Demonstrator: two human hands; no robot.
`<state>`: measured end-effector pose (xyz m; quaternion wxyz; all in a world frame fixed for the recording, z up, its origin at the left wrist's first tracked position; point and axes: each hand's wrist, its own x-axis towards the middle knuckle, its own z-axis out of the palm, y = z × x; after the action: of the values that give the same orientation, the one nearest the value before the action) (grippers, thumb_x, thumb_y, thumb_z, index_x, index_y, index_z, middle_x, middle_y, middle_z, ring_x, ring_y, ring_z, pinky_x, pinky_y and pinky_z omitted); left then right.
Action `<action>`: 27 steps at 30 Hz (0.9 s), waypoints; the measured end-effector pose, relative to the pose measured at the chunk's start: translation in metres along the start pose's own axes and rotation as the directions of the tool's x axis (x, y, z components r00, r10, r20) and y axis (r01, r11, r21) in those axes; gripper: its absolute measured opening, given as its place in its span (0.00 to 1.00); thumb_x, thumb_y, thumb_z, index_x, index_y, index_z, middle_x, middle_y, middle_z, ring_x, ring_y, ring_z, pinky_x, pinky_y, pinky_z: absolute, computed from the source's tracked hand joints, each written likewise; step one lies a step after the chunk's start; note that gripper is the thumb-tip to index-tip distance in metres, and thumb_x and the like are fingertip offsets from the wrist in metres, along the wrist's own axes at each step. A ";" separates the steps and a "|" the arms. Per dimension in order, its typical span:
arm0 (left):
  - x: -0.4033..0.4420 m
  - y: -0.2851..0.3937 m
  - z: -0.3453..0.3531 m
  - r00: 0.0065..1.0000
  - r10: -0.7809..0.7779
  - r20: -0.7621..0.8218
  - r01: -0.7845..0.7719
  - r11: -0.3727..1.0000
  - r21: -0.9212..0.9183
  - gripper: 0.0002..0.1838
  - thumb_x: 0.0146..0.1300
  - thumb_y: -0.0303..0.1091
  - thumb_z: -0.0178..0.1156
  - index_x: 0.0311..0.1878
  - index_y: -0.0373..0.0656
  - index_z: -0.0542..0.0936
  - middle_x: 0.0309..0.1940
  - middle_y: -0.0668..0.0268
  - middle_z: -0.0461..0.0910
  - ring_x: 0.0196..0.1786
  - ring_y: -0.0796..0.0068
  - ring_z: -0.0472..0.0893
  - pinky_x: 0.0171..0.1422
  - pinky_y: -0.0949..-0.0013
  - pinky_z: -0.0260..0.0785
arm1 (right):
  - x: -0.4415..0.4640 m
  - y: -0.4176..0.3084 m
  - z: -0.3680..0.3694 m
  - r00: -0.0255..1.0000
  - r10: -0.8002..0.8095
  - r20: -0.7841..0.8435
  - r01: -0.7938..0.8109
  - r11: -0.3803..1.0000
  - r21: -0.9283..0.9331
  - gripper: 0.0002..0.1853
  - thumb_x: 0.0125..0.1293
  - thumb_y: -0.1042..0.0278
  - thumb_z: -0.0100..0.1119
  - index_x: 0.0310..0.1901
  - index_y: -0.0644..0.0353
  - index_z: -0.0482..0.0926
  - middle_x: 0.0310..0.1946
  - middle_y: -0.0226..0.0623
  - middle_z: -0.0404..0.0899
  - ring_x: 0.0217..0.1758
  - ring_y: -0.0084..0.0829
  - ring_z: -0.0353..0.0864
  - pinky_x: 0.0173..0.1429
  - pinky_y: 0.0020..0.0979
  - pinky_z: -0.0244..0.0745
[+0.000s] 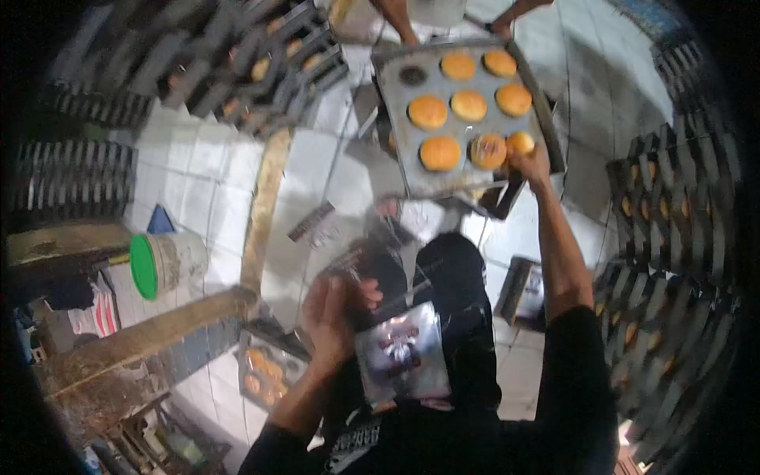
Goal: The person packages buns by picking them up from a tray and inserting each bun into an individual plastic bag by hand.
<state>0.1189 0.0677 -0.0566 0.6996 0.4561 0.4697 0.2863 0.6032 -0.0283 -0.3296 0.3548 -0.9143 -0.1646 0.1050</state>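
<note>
Well forward, the right arm (564, 245) reaches out, its right hand (528, 162) gripping a bun (520, 143) in the tray's (412, 158) near right corner; the left hand (336, 305) curls near a printed packet (404, 356), its grip too blurred to tell.

Dark slatted racks (673, 210) and rough wooden beams (142, 340) border pale floor tiles (190, 150).

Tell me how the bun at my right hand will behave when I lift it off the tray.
The bun looks like baked dough, so it is probably light and likely to dent under a hard grip from your right hand. Its rounded outline suggests it could roll if tipped on edge. It may nudge the darker-topped bun close beside it.
</note>
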 end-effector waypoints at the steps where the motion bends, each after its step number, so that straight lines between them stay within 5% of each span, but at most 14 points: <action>1: 0.002 0.002 0.001 1.000 -0.005 0.013 0.005 1.000 -0.023 0.20 0.80 0.45 0.52 0.47 0.34 0.75 0.39 0.47 0.86 0.35 0.62 0.86 0.42 0.64 0.80 | 0.010 0.022 0.007 0.998 -0.050 0.032 0.042 0.974 0.224 0.27 0.61 0.59 0.77 0.54 0.65 0.76 0.46 0.39 0.83 0.49 0.31 0.82 0.54 0.34 0.77; 4: 0.018 -0.017 -0.025 0.992 0.024 0.122 0.005 0.973 -0.232 0.21 0.79 0.45 0.51 0.56 0.32 0.74 0.53 0.43 0.82 0.49 0.58 0.86 0.51 0.58 0.81 | -0.090 -0.118 -0.093 0.974 -0.006 0.228 -0.140 0.775 0.617 0.26 0.68 0.57 0.71 0.60 0.60 0.73 0.55 0.39 0.80 0.58 0.31 0.81 0.61 0.40 0.77; 5: 0.019 -0.024 -0.031 0.987 0.062 0.146 -0.013 0.949 -0.314 0.22 0.79 0.44 0.51 0.59 0.32 0.73 0.56 0.43 0.81 0.52 0.57 0.86 0.53 0.56 0.81 | -0.119 -0.140 -0.109 0.951 -0.086 0.297 -0.200 0.562 0.802 0.26 0.70 0.57 0.69 0.64 0.57 0.72 0.60 0.37 0.78 0.64 0.33 0.78 0.66 0.47 0.76; 8: 0.024 0.010 -0.017 0.991 -0.110 0.078 0.132 0.905 -0.404 0.20 0.75 0.40 0.58 0.60 0.34 0.73 0.61 0.47 0.79 0.61 0.52 0.83 0.59 0.49 0.79 | -0.223 -0.210 -0.154 0.850 -0.294 0.436 -0.296 0.418 0.859 0.31 0.71 0.59 0.67 0.71 0.58 0.68 0.61 0.38 0.79 0.62 0.36 0.81 0.67 0.45 0.78; 10: 0.037 0.006 -0.020 0.979 -0.147 0.143 0.197 0.873 -0.446 0.19 0.75 0.41 0.60 0.58 0.36 0.74 0.57 0.49 0.81 0.58 0.53 0.84 0.57 0.50 0.80 | -0.303 -0.249 -0.170 0.889 -0.326 0.322 0.026 0.738 0.674 0.30 0.65 0.61 0.72 0.65 0.61 0.73 0.54 0.38 0.84 0.55 0.32 0.83 0.60 0.35 0.79; 11: 0.041 0.000 -0.015 0.973 -0.163 0.162 0.218 0.879 -0.425 0.19 0.74 0.41 0.61 0.57 0.36 0.74 0.55 0.50 0.82 0.57 0.54 0.85 0.57 0.51 0.81 | -0.342 -0.258 -0.166 0.861 -0.421 0.286 0.130 0.725 0.677 0.29 0.64 0.67 0.72 0.64 0.65 0.73 0.57 0.39 0.82 0.60 0.33 0.82 0.65 0.35 0.76; 12: 0.041 -0.001 -0.005 0.966 -0.179 0.185 0.241 0.883 -0.402 0.18 0.74 0.42 0.61 0.56 0.37 0.75 0.54 0.52 0.82 0.55 0.55 0.85 0.56 0.52 0.81 | -0.365 -0.252 -0.161 0.742 -0.656 0.139 0.543 0.710 0.449 0.29 0.60 0.70 0.74 0.61 0.64 0.74 0.55 0.43 0.81 0.59 0.37 0.82 0.65 0.36 0.76; 13: 0.032 0.006 0.007 0.960 -0.166 0.227 0.253 0.863 -0.438 0.18 0.74 0.42 0.62 0.56 0.38 0.75 0.52 0.54 0.83 0.53 0.57 0.86 0.55 0.53 0.81 | -0.378 -0.252 -0.158 0.467 -0.884 -0.029 0.823 0.423 0.380 0.30 0.55 0.76 0.74 0.60 0.64 0.74 0.53 0.47 0.79 0.58 0.44 0.82 0.64 0.37 0.77; 14: 0.017 0.011 0.017 0.951 -0.162 0.265 0.274 0.841 -0.467 0.19 0.74 0.43 0.62 0.56 0.38 0.75 0.50 0.55 0.83 0.51 0.59 0.86 0.54 0.53 0.82 | -0.386 -0.246 -0.150 0.381 -0.924 -0.036 0.901 0.362 0.241 0.29 0.49 0.83 0.73 0.55 0.63 0.75 0.52 0.48 0.78 0.56 0.50 0.82 0.61 0.40 0.80; 18: -0.011 0.000 0.022 0.885 -0.159 0.439 0.362 0.826 -0.431 0.18 0.74 0.49 0.59 0.57 0.47 0.78 0.52 0.66 0.83 0.55 0.71 0.83 0.58 0.56 0.77 | -0.389 -0.241 -0.142 0.506 -0.837 -0.206 0.862 0.482 0.158 0.24 0.47 0.85 0.71 0.47 0.61 0.76 0.49 0.44 0.79 0.55 0.50 0.82 0.62 0.47 0.79; 21: -0.067 0.032 0.008 0.877 -0.183 0.444 0.408 0.773 -0.486 0.19 0.76 0.50 0.53 0.58 0.46 0.79 0.53 0.66 0.83 0.56 0.69 0.82 0.62 0.57 0.75 | -0.412 -0.277 -0.157 0.408 -0.911 -0.063 0.913 0.407 0.027 0.24 0.50 0.78 0.72 0.51 0.59 0.76 0.52 0.44 0.79 0.58 0.49 0.80 0.69 0.54 0.70; 24: -0.024 -0.002 -0.046 0.870 0.007 0.493 0.308 0.773 -0.555 0.21 0.79 0.48 0.49 0.60 0.43 0.77 0.58 0.63 0.82 0.60 0.66 0.81 0.68 0.56 0.73 | -0.444 -0.287 -0.118 0.472 -0.871 0.139 0.846 0.492 0.205 0.30 0.52 0.75 0.69 0.60 0.64 0.74 0.60 0.49 0.78 0.68 0.51 0.75 0.74 0.57 0.63; 25: -0.004 -0.014 -0.066 0.818 0.046 0.573 0.360 0.737 -0.573 0.21 0.79 0.48 0.48 0.64 0.45 0.76 0.61 0.63 0.80 0.63 0.65 0.80 0.69 0.55 0.73 | -0.453 -0.284 -0.101 0.376 -0.920 0.113 0.889 0.392 0.237 0.31 0.56 0.77 0.66 0.64 0.66 0.73 0.61 0.52 0.77 0.71 0.52 0.72 0.77 0.58 0.60; 27: -0.030 -0.012 -0.057 0.941 0.007 0.338 0.194 0.808 -0.557 0.22 0.80 0.50 0.48 0.65 0.46 0.75 0.63 0.64 0.79 0.65 0.65 0.78 0.71 0.56 0.71 | -0.448 -0.283 -0.084 0.373 -0.919 0.126 0.889 0.393 0.235 0.30 0.59 0.77 0.63 0.65 0.67 0.72 0.64 0.54 0.75 0.73 0.53 0.70 0.79 0.59 0.56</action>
<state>0.0541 0.0585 -0.0638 0.8860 0.2367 0.2604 0.3021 0.1510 -0.0520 -0.0410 0.3894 -0.6302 -0.6716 0.0112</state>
